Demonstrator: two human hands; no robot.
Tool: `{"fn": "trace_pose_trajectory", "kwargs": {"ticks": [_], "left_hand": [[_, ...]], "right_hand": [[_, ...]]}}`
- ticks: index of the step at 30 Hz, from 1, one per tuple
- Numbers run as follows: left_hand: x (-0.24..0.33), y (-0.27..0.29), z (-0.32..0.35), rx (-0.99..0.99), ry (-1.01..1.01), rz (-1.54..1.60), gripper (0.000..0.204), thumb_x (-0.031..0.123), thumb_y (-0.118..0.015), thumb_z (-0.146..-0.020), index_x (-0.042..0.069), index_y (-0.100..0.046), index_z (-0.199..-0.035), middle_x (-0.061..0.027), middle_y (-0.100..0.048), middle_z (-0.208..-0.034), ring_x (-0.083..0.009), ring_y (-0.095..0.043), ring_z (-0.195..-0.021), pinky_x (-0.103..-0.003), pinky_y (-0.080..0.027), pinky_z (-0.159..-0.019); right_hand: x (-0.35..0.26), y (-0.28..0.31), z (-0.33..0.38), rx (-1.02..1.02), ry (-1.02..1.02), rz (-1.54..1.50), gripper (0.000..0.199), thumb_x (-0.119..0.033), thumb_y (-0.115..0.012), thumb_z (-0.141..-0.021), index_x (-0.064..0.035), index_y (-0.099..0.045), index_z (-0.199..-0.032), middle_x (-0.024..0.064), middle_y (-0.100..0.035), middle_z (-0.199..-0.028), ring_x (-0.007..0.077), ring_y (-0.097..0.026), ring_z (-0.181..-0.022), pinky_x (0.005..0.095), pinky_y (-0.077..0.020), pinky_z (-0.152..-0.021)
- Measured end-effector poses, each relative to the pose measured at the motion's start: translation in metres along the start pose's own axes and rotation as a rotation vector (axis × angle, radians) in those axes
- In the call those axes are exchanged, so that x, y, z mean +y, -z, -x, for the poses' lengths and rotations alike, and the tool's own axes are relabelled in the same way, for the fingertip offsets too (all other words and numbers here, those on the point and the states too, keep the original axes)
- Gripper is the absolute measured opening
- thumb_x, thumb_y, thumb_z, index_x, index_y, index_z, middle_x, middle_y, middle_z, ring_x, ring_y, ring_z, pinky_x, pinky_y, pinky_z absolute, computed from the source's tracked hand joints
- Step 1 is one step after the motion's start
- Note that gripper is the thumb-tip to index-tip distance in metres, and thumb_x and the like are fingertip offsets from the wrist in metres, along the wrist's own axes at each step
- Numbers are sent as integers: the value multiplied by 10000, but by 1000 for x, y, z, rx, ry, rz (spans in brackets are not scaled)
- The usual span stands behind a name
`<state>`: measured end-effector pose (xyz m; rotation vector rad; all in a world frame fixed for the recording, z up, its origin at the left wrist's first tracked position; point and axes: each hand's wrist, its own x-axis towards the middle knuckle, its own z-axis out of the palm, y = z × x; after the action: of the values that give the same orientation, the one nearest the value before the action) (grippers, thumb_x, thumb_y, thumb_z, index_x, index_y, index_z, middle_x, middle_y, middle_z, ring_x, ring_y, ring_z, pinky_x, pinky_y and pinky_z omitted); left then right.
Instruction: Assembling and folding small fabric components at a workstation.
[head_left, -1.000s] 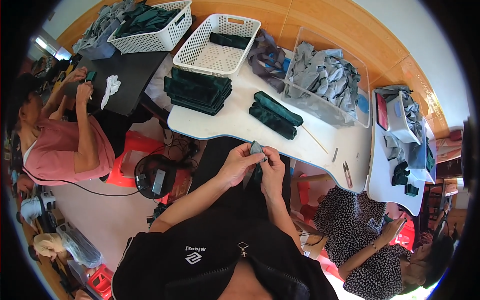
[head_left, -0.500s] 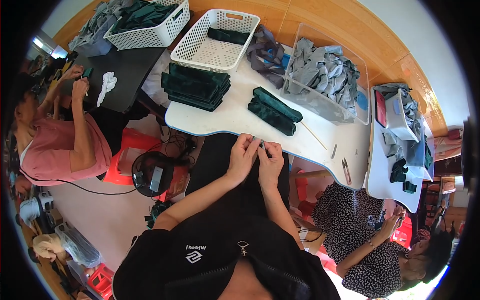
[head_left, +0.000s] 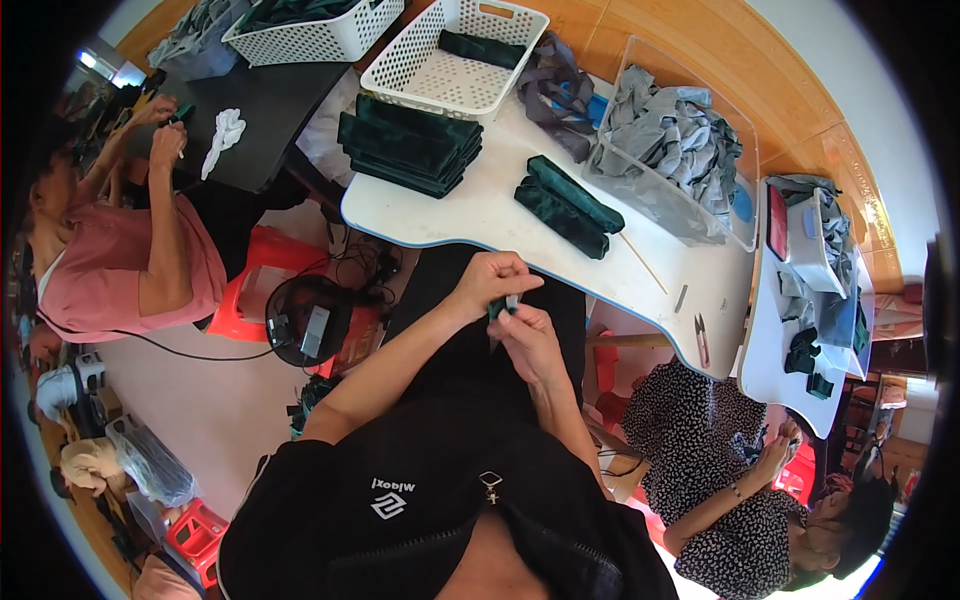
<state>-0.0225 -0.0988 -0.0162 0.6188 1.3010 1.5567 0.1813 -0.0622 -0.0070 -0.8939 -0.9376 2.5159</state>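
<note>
Over my dark lap, just off the table's near edge, my two hands work on a small dark green cloth piece point(head_left: 499, 306) with a pale grey bit showing. My left hand point(head_left: 488, 284) is closed at its upper side, forefinger reaching across it. My right hand point(head_left: 530, 342) pinches its lower side between thumb and fingers. Much of the piece is hidden by the fingers. Beyond my hands, two dark green velvet rolls point(head_left: 568, 208) lie side by side on the white table point(head_left: 440, 222). Further left is a stack of folded green velvet point(head_left: 408, 150).
A thin stick point(head_left: 643, 262), a small metal strip point(head_left: 681, 298) and thread snips point(head_left: 702, 340) lie toward the right. Behind stand a white perforated basket point(head_left: 440, 92) and a clear bin point(head_left: 655, 212) of grey cloth. Co-workers sit left and right; a black fan point(head_left: 305, 330) is left.
My hands have come nearer my body, and the left has shifted its hold so the small green cloth shows more. The table scene has slid slightly up and right in view.
</note>
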Motion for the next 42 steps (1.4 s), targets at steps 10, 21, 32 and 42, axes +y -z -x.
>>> {"fn": "trace_pose_trajectory", "kwargs": {"ticks": [10, 21, 32, 42], "left_hand": [[25, 14, 32, 53, -73, -63, 214, 171, -874, -1307, 18, -932, -1445, -42, -918, -1218, -82, -777, -1057, -296, -651, -971], [59, 13, 63, -214, -64, -436, 322, 14, -1065, -1094, 0, -1020, -1413, -110, -990, -1180, -146, -912, -1037, -306, -732, -949], [45, -31, 5, 36, 20, 184, 220, -72, -975, -1138, -57, -966, -1357, -144, -973, -1203, -223, -934, -1044, -385, -795, -971], [37, -48, -78, 305, -334, -806, 475, 158, -997, -1167, 88, -861, -1616, -250, -760, -1652, -410, -753, -1461, -565, -619, -1241]], "right_hand": [[6, 18, 23, -431, -126, -387, 629, -613, -455, -1459, -133, -573, -1848, -69, -542, -637, 117, -415, -543, 388, -475, -819], [-76, 86, 41, -638, -149, -218, 1012, -711, -656, -1363, 104, -511, -1945, 108, -830, -872, 174, -748, -776, 379, -612, -831], [-75, 104, 33, 73, 12, 396, 367, -162, -919, -1238, -20, -912, -1576, 25, -879, -1361, 101, -754, -1079, 286, -599, -1001], [-247, 86, 26, 483, 357, 890, 331, -270, -965, -1225, -12, -962, -1433, 67, -914, -1167, 192, -798, -944, 383, -658, -897]]}}
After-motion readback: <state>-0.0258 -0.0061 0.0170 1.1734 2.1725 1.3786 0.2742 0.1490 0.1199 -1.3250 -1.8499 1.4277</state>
